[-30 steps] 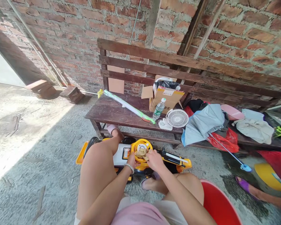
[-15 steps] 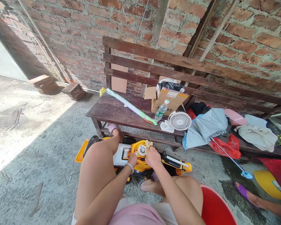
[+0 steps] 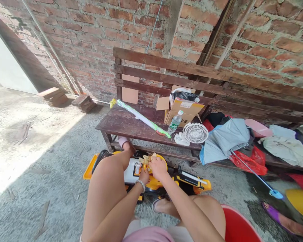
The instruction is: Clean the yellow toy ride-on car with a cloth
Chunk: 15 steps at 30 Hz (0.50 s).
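Observation:
Between my legs stands a yellow, white and black ride-on toy vehicle [image 3: 130, 176]. My right hand [image 3: 158, 168] is closed on a crumpled beige cloth [image 3: 145, 159] and presses it over the round part in the middle of the toy, which is now mostly covered. Just left of it, my left hand [image 3: 144, 176], with a beaded bracelet on the wrist, has its fingers curled against the yellow body. Its fingertips are partly hidden.
Behind the toy runs a wooden bench [image 3: 111, 122] with a folded umbrella-like stick, a cardboard box [image 3: 183, 109], a water bottle [image 3: 175, 122] and a white fan [image 3: 195, 132]. Right are a grey umbrella [image 3: 228, 134], clothes, and another person's foot [image 3: 272, 212]. A red tub [image 3: 238, 223] is beside my leg.
My right hand has moved slightly left with the cloth, which now spreads across the toy's round part. My left hand stays on the yellow body. The view has shifted slightly.

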Motion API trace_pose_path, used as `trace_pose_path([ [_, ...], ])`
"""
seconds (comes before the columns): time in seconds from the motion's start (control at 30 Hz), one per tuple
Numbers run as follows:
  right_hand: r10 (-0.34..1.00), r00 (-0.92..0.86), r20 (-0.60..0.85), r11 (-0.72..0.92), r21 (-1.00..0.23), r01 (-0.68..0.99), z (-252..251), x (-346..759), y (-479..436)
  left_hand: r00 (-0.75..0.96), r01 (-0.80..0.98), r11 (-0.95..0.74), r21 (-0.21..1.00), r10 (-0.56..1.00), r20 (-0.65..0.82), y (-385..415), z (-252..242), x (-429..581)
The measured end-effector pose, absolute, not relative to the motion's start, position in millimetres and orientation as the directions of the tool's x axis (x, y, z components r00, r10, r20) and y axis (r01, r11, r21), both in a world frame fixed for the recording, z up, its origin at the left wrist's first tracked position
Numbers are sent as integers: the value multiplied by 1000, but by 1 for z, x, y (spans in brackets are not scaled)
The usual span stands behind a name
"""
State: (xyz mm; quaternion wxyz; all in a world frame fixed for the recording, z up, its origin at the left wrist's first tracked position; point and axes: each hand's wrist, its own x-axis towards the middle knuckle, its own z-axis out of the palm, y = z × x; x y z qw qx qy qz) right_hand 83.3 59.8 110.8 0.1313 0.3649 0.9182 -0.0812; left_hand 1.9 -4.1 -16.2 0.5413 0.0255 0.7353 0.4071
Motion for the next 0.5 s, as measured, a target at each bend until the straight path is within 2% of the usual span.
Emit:
trace_pose_path([
  [0.1, 667, -652, -362, 701, 6, 713, 103, 72, 74, -415, -390, 666, 636, 490, -767, -4, -18, 1],
  [0.3, 703, -606, -373, 679, 97, 728, 108, 82, 105, -403, -420, 659, 625, 481, -778, 0, -22, 2],
  [0.5, 784, -470, -405, 549, 101, 830, 103, 91, 97, -357, -514, 619, 594, 475, -804, 0, -26, 2],
])
